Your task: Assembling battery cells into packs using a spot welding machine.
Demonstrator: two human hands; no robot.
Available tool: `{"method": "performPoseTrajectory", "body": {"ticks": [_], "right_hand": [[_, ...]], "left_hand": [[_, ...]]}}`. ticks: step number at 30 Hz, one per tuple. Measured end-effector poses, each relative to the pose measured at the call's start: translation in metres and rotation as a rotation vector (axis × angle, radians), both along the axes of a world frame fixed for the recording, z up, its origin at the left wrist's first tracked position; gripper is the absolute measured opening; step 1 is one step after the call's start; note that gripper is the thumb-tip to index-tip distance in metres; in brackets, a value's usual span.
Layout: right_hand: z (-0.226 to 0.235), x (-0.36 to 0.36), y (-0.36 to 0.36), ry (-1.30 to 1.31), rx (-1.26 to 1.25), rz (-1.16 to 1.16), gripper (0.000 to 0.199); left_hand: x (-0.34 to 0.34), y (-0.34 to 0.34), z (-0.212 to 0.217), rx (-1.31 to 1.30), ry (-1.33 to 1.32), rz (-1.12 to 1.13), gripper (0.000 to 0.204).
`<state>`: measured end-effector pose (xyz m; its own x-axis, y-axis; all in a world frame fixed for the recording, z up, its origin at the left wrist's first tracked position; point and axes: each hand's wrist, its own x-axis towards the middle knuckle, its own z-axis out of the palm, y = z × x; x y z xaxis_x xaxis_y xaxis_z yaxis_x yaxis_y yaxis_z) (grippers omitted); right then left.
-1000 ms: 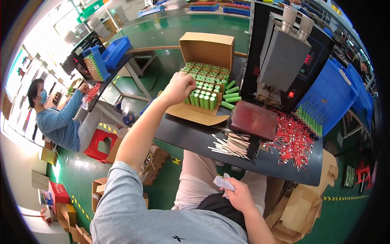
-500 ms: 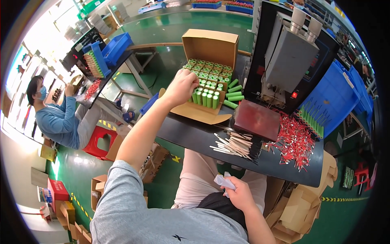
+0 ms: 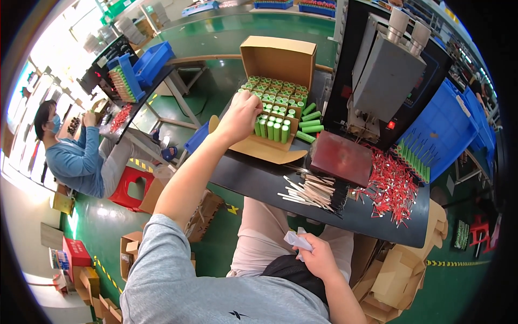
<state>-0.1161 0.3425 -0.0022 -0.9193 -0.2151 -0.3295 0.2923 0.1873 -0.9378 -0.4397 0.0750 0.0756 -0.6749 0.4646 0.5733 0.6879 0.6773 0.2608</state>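
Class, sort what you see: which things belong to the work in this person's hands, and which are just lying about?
Belong, in hand or close by:
- green cylinders, by the left hand
- open cardboard box holding them
- crumpled white sheet, in the right hand

Seemingly lying about, untouched:
- red pieces, heaped
- pale sticks
- cartons on the floor

Left hand (image 3: 241, 115) outstretched, curled; right hand (image 3: 317, 256) low, pinching.

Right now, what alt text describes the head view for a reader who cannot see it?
A person's left hand is over green cylinders in an open cardboard box, while the right hand holds a crumpled white sheet near the lap. Right of the box stands a grey-and-black machine; red pieces lie on the black table.
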Motion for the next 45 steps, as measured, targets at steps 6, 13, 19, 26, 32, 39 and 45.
{"method": "performPoseTrajectory", "body": {"ticks": [6,13,19,26,32,39,45], "right_hand": [[0.002,0.0,-0.001,0.034,0.038,0.01,0.029],[0.033,-0.021,-0.01,0.46,0.247,0.083,0.023],[0.12,-0.1,-0.034,0.698,0.305,-0.024,0.023],[0.155,-0.26,-0.073,0.865,0.469,-0.097,0.021],[0.135,-0.361,-0.078,0.692,0.829,-0.012,0.027],[0.114,-0.391,-0.083,0.66,0.979,0.081,0.024],[0.105,-0.399,-0.08,0.726,1.053,0.134,0.025]], "left_hand": [[0.002,0.0,0.0,0.0,0.0,0.005,0.006],[-0.011,-0.01,0.008,0.186,0.145,0.076,0.014],[-0.044,-0.053,-0.029,1.179,-0.531,0.277,0.048],[-0.047,-0.034,-0.044,1.403,-0.853,-0.086,0.073],[-0.048,-0.025,-0.054,1.348,-0.822,-0.129,0.07],[-0.047,-0.025,-0.052,1.32,-0.823,-0.028,0.071],[-0.053,-0.025,-0.051,1.31,-0.814,-0.018,0.072]]}}
